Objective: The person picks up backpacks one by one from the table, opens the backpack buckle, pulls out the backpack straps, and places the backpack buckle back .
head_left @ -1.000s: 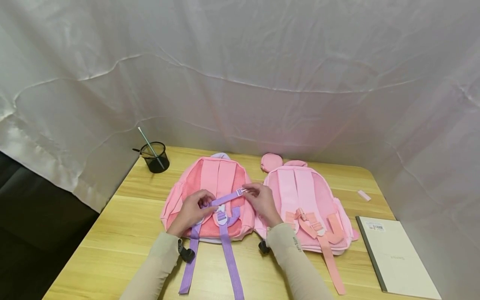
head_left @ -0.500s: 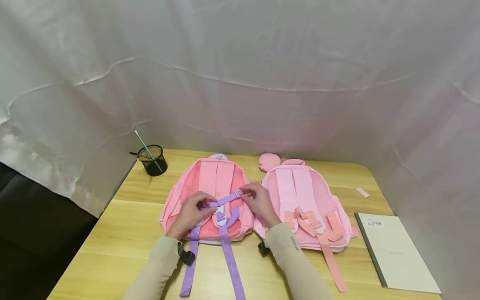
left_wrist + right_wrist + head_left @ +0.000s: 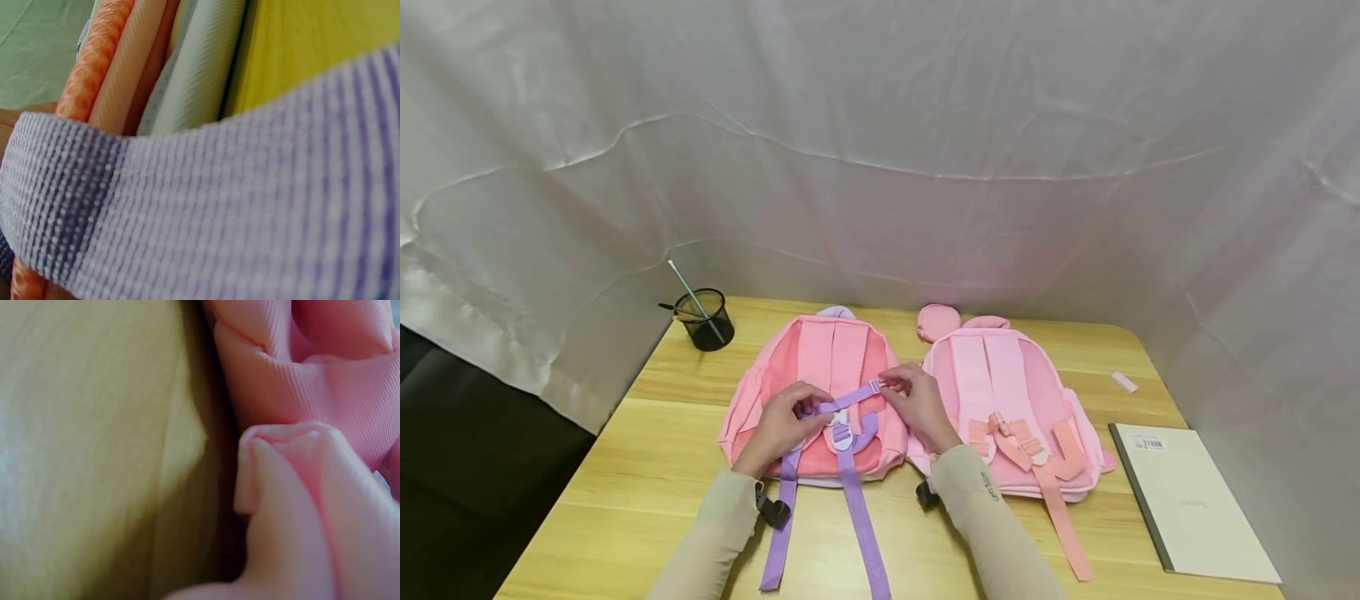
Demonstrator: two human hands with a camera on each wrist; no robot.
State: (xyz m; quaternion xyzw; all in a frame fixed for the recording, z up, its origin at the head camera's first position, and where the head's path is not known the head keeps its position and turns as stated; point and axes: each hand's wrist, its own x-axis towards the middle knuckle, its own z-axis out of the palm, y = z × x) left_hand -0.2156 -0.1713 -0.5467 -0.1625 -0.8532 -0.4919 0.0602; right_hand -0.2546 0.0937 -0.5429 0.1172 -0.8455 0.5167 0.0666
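A coral-pink backpack (image 3: 760,400) lies with its shoulder straps facing up on the table. My right hand (image 3: 921,408) pinches the buckle end of a purple chest strap (image 3: 852,398) between thumb and fingers. At the strap's other end, my left hand (image 3: 786,425) grips the purple webbing with curled fingers. Just below the strap sits a white buckle (image 3: 841,432) with a purple strap tail (image 3: 861,517) hanging toward the front. Purple webbing (image 3: 219,206) fills most of the left wrist view and hides the left fingers. The right wrist view shows pink fabric (image 3: 325,394) at close range.
A lighter pink backpack (image 3: 1037,383) with orange straps lies against the right side. Black pen cup (image 3: 709,325) at the back left; a notebook (image 3: 1195,508) and a small pink eraser-like block (image 3: 1124,382) lie at the right. Grey curtains surround the wooden table (image 3: 625,492).
Both hands keep their hold on the purple strap, which stays stretched between them. The head view has shifted very slightly; nothing else visibly moved.
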